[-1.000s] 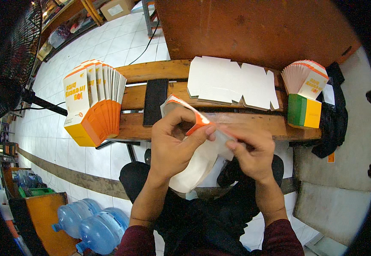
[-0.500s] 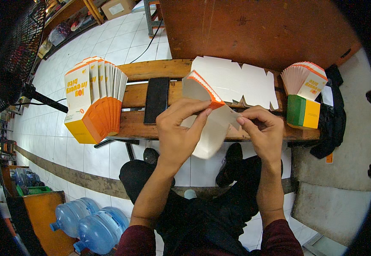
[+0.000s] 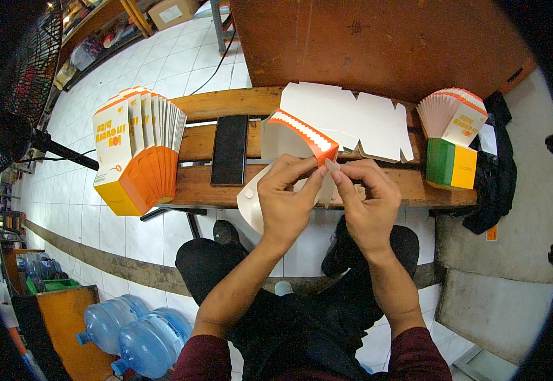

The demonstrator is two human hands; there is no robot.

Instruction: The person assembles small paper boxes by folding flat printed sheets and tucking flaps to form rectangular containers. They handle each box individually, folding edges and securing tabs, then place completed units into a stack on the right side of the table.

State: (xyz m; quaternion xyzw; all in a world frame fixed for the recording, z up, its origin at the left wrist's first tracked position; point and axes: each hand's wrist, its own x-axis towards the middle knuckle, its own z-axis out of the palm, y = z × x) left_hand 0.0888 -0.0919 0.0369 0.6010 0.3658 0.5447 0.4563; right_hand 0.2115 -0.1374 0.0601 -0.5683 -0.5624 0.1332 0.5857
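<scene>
Between my hands is a partly folded paper food carton (image 3: 302,134), white inside with an orange band and white scalloped pattern along its upper edge. My left hand (image 3: 286,206) pinches its orange corner between thumb and fingers. Right beside it, my right hand (image 3: 373,202) is closed in a pinch on the carton's edge, fingertips almost touching the left ones. A rounded pale flap of the carton hangs below and left of my left hand. The fingers hide part of the joined edges. Behind the carton, flat white carton blanks (image 3: 378,124) lie on the wooden bench (image 3: 200,141).
A black phone (image 3: 230,150) lies on the bench. Fanned stacks of nested cartons stand on the left (image 3: 140,149) and right (image 3: 451,136). A fan (image 3: 19,120) is at far left; large blue water bottles (image 3: 152,340) lie on the floor. A brown board (image 3: 378,51) rises behind.
My right hand has moved left until its fingertips meet those of my left hand, which has shifted slightly right. The carton has turned, and its pale rounded flap now shows further left.
</scene>
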